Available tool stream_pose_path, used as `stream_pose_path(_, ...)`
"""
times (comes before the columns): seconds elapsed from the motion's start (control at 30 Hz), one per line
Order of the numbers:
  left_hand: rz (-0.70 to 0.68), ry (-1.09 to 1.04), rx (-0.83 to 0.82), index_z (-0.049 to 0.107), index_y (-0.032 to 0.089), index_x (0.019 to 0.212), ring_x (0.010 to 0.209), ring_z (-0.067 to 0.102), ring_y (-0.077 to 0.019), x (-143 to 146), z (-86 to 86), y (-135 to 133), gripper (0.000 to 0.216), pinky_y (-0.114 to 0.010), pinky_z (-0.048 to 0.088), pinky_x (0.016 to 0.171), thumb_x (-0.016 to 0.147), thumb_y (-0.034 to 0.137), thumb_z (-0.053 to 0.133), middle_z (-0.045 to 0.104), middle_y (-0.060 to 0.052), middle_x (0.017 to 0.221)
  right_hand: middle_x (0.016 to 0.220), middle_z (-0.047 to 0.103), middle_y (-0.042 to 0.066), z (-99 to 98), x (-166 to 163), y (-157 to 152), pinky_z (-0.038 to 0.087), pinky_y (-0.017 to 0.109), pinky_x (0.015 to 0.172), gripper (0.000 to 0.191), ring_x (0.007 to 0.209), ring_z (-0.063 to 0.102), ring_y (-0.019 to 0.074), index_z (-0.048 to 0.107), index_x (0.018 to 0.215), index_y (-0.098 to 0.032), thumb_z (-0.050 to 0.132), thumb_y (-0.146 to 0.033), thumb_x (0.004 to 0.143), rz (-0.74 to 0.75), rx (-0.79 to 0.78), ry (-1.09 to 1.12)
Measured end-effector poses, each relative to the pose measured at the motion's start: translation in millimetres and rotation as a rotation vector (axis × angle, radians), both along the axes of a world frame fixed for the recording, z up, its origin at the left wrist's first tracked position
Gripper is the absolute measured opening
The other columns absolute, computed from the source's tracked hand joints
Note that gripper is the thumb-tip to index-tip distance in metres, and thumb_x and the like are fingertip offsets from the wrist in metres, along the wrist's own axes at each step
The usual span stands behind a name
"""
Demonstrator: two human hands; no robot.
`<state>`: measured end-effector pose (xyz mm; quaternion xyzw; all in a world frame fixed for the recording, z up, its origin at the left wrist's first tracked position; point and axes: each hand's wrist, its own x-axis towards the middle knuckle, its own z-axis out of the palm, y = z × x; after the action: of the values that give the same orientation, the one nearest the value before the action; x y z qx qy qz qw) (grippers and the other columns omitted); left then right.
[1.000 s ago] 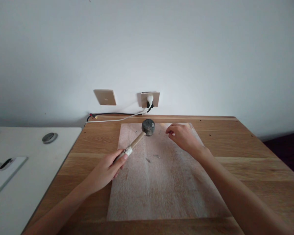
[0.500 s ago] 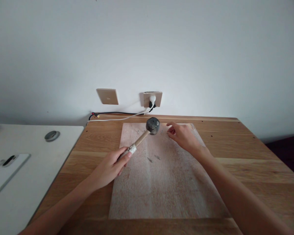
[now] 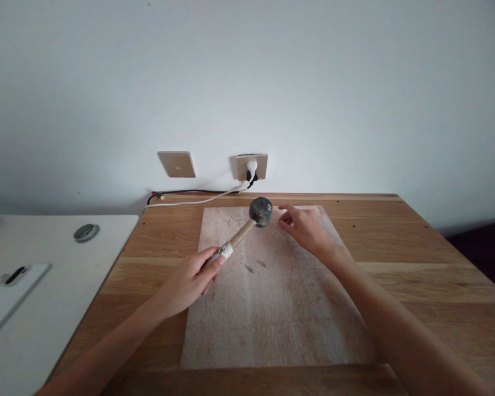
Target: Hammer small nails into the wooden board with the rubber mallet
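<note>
My left hand (image 3: 188, 283) is closed round the taped end of a wooden-handled mallet (image 3: 246, 227). The mallet's dark round head (image 3: 260, 211) hangs just above the far part of a pale plywood board (image 3: 272, 308). Close to the right of that head, my right hand (image 3: 302, 227) rests on the board with fingers curled in a pinch; whatever sits between the fingertips is too small to make out. Two small dark nails (image 3: 256, 266) lie loose on the board between my hands.
The board lies on a wooden table (image 3: 416, 258). A white cable (image 3: 198, 201) runs along the back edge to a wall socket (image 3: 251, 166). On the left stands a white table (image 3: 45, 286) with a grey round disc (image 3: 86, 232) and a flat white tray (image 3: 6, 286).
The mallet head has drifted right and a little away from me, closing on my right hand. The right hand's fingers have stayed at the same spot on the board.
</note>
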<state>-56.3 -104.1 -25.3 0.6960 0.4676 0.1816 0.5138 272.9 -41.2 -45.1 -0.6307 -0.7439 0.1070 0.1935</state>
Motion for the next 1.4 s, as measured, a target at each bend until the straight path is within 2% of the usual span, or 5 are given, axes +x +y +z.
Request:
stream_pose_path(0.83, -0.093, 0.058, 0.149, 0.053, 0.022, 0.086, 0.053, 0.047, -0.0115, 59, 4.3, 23, 0.035, -0.025, 0.033, 0.05, 0.104, 0.05, 0.043, 0.049, 0.005, 0.06, 0.12, 0.073, 0.015, -16.6, 40, -37, 0.061, 0.051, 0.093, 0.051, 0.101, 0.075, 0.0281, 0.052, 0.14, -0.02, 0.058, -0.022, 0.089, -0.058, 0.214, 0.265)
stream_pose_path(1.0, -0.071, 0.073, 0.186, 0.052, 0.022, 0.083, 0.055, 0.047, -0.0122, 58, 7.1, 23, 0.034, -0.026, 0.031, 0.051, 0.104, 0.049, 0.045, 0.049, 0.004, 0.061, 0.105, 0.073, 0.01, -8.9, 24, -52, 0.063, 0.043, 0.084, 0.021, 0.088, 0.074, 0.024, 0.063, 0.114, -0.021, 0.058, -0.021, 0.094, -0.037, 0.218, 0.221)
stream_pose_path(1.1, -0.078, 0.057, 0.132, 0.052, 0.022, 0.084, 0.054, 0.048, -0.0115, 55, 4.2, 23, 0.036, -0.025, 0.033, 0.05, 0.103, 0.051, 0.046, 0.054, 0.003, 0.065, 0.099, 0.072, 0.009, -2.5, -1, -70, 0.063, 0.036, 0.078, 0.015, 0.084, 0.072, 0.0204, 0.066, 0.098, -0.021, 0.054, -0.012, 0.097, 0.134, 0.23, 0.131)
stream_pose_path(1.27, -0.064, 0.039, 0.095, 0.051, 0.022, 0.085, 0.052, 0.048, -0.0111, 46, -0.1, 20, 0.041, -0.023, 0.035, 0.048, 0.103, 0.058, 0.044, 0.052, 0.004, 0.065, 0.127, 0.074, 0.013, 7.5, -34, -97, 0.063, 0.039, 0.095, 0.035, 0.116, 0.07, 0.0254, 0.07, 0.121, -0.016, 0.052, 0.001, 0.096, 0.625, 0.319, -0.193)
stream_pose_path(1.4, -0.046, 0.036, 0.085, 0.052, 0.022, 0.087, 0.051, 0.048, -0.0107, 37, -0.8, 19, 0.043, -0.022, 0.035, 0.047, 0.103, 0.06, 0.044, 0.051, 0.005, 0.065, 0.119, 0.078, 0.017, 8.7, -34, -105, 0.064, 0.036, 0.091, 0.031, 0.108, 0.073, 0.0256, 0.074, 0.113, -0.007, 0.052, 0.004, 0.094, 0.697, 0.419, -0.374)
